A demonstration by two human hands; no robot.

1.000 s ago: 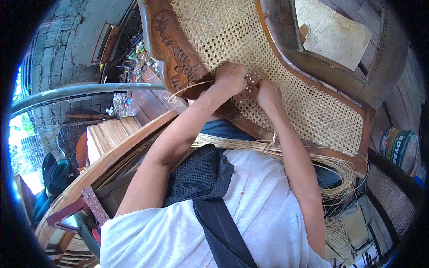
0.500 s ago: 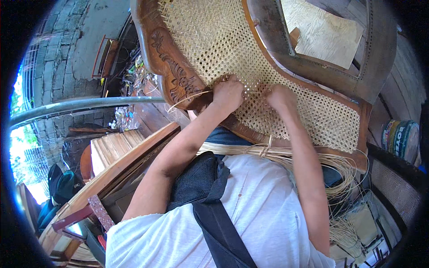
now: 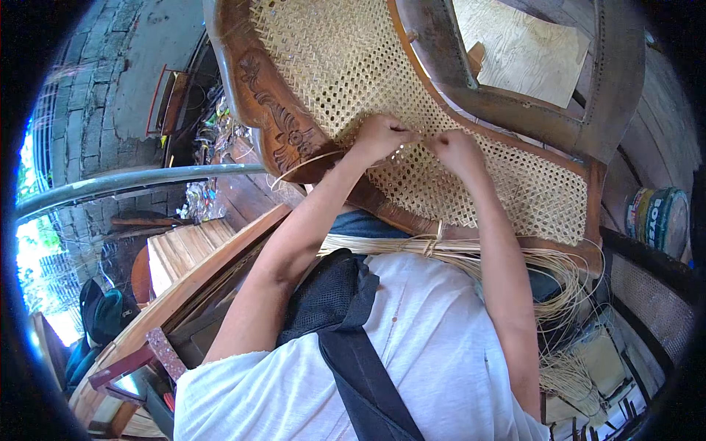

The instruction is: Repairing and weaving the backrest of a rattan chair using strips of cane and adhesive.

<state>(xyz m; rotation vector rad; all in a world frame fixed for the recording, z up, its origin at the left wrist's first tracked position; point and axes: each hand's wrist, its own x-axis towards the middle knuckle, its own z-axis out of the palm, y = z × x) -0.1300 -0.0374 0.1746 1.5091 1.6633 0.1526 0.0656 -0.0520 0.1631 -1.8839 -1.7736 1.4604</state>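
Note:
A carved brown wooden chair frame (image 3: 294,140) with a woven cane panel (image 3: 346,55) lies tilted across my lap. My left hand (image 3: 382,138) is closed in a pinch just above the weave, near the carved edge. A loose cane strand (image 3: 305,167) comes out by its wrist and curves over the carved wood; the fingers appear to pinch this strand. To the right, my right hand (image 3: 457,151) is also closed, its fingertips pressed together close to the left ones. What it pinches is too small to make out.
A bundle of cane strands (image 3: 456,248) lies across my lap, its coils (image 3: 566,294) hanging at the right. A bare wooden frame (image 3: 507,106) stands beyond the panel. Wooden planks (image 3: 187,253) and a metal tube (image 3: 140,178) are at left, a round container (image 3: 662,220) at right.
Both hands have lifted slightly off the weave, and their fingertips have come closer together. The view has shifted a little, moving the chair slightly left.

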